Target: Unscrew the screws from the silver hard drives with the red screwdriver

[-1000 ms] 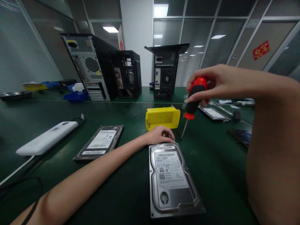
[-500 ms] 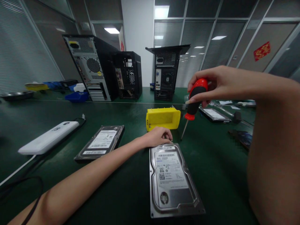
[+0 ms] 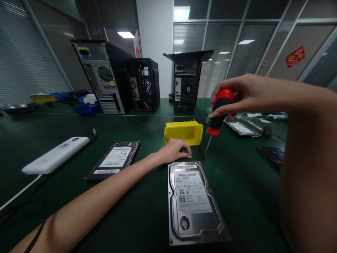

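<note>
Red-and-black, the rubbery screwdriver (image 3: 218,111) handle sits clasped in the right hand (image 3: 243,93), its thin steel shaft slanting down to the green desk (image 3: 244,182) beside the yellow plastic bin (image 3: 183,133), while the left hand (image 3: 175,151), loosely curled, holding nothing, rests just behind the flat metal drive (image 3: 193,202).

The right hand (image 3: 237,93) grips a red-and-black-handled screwdriver (image 3: 217,114), tip down near a yellow plastic bin (image 3: 183,133). The left hand (image 3: 175,150) rests fingers-down on the green bench (image 3: 244,182), just beyond a silver labelled hard drive (image 3: 193,202).
</note>
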Motion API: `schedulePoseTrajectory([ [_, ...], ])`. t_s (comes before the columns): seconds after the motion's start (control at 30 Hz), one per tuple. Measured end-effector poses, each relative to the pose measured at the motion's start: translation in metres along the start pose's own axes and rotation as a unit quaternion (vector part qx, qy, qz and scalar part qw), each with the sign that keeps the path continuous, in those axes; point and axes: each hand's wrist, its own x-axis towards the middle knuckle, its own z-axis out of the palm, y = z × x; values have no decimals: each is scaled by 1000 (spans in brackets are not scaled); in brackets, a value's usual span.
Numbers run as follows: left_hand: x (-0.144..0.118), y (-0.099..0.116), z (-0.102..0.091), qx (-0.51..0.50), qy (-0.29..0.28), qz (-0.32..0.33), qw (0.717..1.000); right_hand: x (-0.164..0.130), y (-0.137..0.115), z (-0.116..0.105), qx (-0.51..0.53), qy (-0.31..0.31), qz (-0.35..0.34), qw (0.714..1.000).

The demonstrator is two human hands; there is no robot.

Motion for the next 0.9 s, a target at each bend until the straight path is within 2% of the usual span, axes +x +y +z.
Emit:
schedulePoseTrajectory([
  [0.17,-2,1,-3,27,2,34,999,1,0,-1,10,-9,3,1000],
  [0.27,-3,2,-3,99,-1,82,992,0,0,0,8,-12,2,1000],
  [0.4,-1,4,-2,247,-3,157,956,0,-1,1,11,-13,-6,1000],
  [0.53,3,8,-3,325,-11,204,923,1,-2,1,7,-9,-12,1000],
  [0.7,3,12,-4,368,-9,242,898,1,-4,1,6,-21,-2,1000],
  [0.9,4,12,-3,362,6,268,893,1,-3,1,9,-24,8,1000],
])
